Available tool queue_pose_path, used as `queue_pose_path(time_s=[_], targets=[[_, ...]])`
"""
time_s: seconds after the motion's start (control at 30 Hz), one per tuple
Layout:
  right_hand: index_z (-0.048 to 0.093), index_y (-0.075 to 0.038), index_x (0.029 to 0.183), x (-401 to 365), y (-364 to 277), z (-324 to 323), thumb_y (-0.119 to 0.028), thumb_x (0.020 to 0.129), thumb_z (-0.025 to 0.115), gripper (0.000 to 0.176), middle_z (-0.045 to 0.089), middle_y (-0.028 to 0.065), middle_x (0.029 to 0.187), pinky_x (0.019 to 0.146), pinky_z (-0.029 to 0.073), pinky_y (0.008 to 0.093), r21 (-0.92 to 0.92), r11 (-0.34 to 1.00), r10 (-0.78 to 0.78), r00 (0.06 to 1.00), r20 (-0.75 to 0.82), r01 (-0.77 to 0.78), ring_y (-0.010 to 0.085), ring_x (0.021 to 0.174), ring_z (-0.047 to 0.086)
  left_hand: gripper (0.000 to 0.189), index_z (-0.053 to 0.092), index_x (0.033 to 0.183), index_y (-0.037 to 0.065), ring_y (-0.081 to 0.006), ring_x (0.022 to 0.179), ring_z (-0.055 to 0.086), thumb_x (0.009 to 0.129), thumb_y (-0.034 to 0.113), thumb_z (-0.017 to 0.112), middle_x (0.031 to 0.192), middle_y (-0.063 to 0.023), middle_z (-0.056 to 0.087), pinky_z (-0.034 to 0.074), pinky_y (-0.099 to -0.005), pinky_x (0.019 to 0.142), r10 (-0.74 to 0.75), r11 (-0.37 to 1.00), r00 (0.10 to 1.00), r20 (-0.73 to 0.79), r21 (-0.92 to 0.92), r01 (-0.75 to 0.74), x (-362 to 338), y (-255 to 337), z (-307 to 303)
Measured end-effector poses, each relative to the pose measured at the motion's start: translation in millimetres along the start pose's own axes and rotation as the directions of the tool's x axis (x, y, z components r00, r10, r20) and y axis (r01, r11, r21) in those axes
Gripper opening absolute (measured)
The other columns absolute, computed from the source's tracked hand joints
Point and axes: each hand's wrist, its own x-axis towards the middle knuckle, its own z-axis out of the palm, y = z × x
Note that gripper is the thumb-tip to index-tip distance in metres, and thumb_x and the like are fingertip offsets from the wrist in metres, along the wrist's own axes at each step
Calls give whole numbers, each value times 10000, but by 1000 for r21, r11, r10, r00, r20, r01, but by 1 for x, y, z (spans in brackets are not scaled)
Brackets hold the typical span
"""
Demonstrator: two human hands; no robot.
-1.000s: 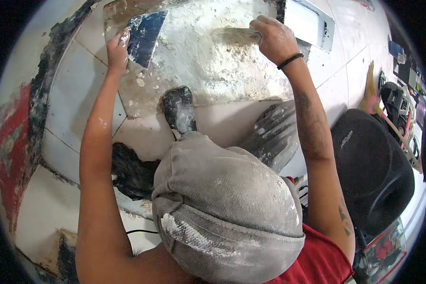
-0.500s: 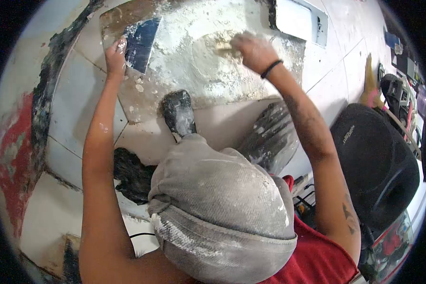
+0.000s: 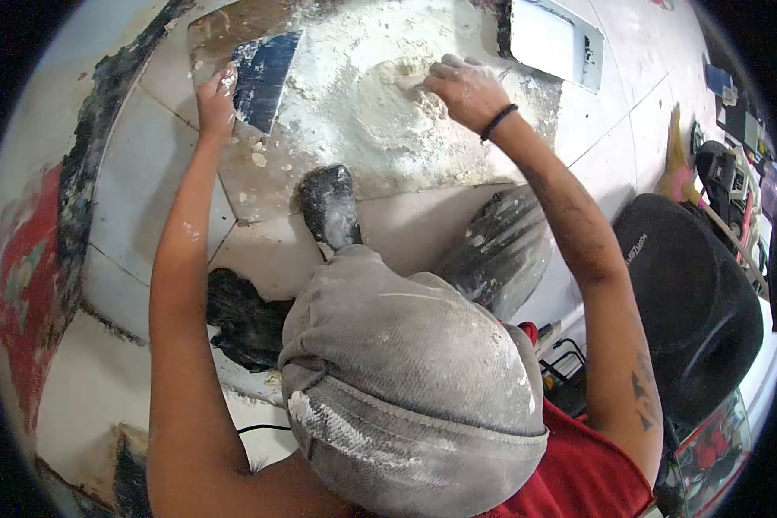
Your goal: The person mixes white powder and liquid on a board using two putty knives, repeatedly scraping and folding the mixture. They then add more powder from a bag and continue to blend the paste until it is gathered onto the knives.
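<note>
A flat board (image 3: 259,186) smeared with white plaster lies on the tiled floor in front of me. My left hand (image 3: 217,102) grips a wide dark putty knife (image 3: 264,76) at the board's left side, blade resting on the board. My right hand (image 3: 459,85) presses a smaller scraper, mostly hidden under the fingers, into a round mound of plaster (image 3: 390,91) near the board's middle. My knee in dusty grey trousers (image 3: 406,363) fills the lower centre, with a plaster-caked shoe (image 3: 328,203) on the board's near edge.
A second dirty shoe (image 3: 499,246) rests on the floor at the right. A black speaker (image 3: 691,302) stands at the right. A white rectangular tray (image 3: 551,39) sits beyond the board. A broom and clutter (image 3: 725,186) lie far right. Dark debris (image 3: 242,319) lies left of my knee.
My right hand has swept the scraper from the board's far right into the middle, gathering plaster into a mound. The left hand and wide knife have stayed nearly still.
</note>
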Motion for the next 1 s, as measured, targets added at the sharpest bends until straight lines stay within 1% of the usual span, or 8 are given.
queue_pose_path(time_s=[0.07,0.23,0.33,0.37,0.57,0.7,0.83,1.0], targets=[[612,-142,926,10,9,-10,-34,723,536,242,580,4,925,765,460,342,24,999,37,991,131,-41,180,935,519,274,606,962,-63,-58,728,446,893,187,519,796,17,569,385,-217,676,18,998,1000,0,57,-18,-1,3,-1],[631,-150,907,-2,0,11,-39,763,517,214,584,7,900,768,461,336,-19,999,-45,994,-101,43,183,922,522,291,603,926,-71,-56,705,427,889,208,530,755,23,554,380,-223,654,-49,999,999,12,7,49,-2,6,0],[626,-147,911,3,10,-3,-33,742,532,225,581,3,887,772,452,344,2,1000,8,989,145,-8,183,958,508,297,599,922,-71,-60,685,416,888,216,532,722,25,539,375,-229,643,-54,998,999,2,-18,54,-1,7,3],[621,-140,890,6,10,-9,-34,715,543,220,575,3,892,773,447,354,-12,999,-32,999,-37,31,183,952,505,285,604,916,-59,-59,677,411,889,214,531,707,33,524,368,-227,629,28,990,999,19,137,-31,-2,10,0],[615,-137,895,5,4,4,-36,703,541,229,565,0,912,750,447,342,19,998,-57,998,7,57,179,940,501,266,600,885,-61,-62,666,396,889,193,522,689,39,501,362,-230,610,-24,997,998,56,-76,28,8,-13,-4],[615,-136,906,24,13,-10,-39,712,545,228,572,6,919,801,434,338,8,999,-41,999,33,40,174,931,502,257,607,860,-48,-45,664,384,899,186,508,696,52,480,345,-211,604,52,979,998,-18,196,-47,-1,12,2],[628,-178,958,13,0,14,-40,728,541,282,583,-14,952,825,430,334,-48,996,-85,984,-158,78,165,914,505,257,603,811,-38,-44,633,353,896,188,514,665,65,440,315,-216,564,-127,979,991,46,-157,133,-7,23,6],[635,-128,850,26,16,-13,-63,750,539,153,589,1,864,773,464,336,-39,998,-58,998,6,58,181,922,516,262,594,792,-33,-46,647,380,890,200,526,680,60,464,324,-214,576,-44,999,999,22,-17,44,5,-3,1]])
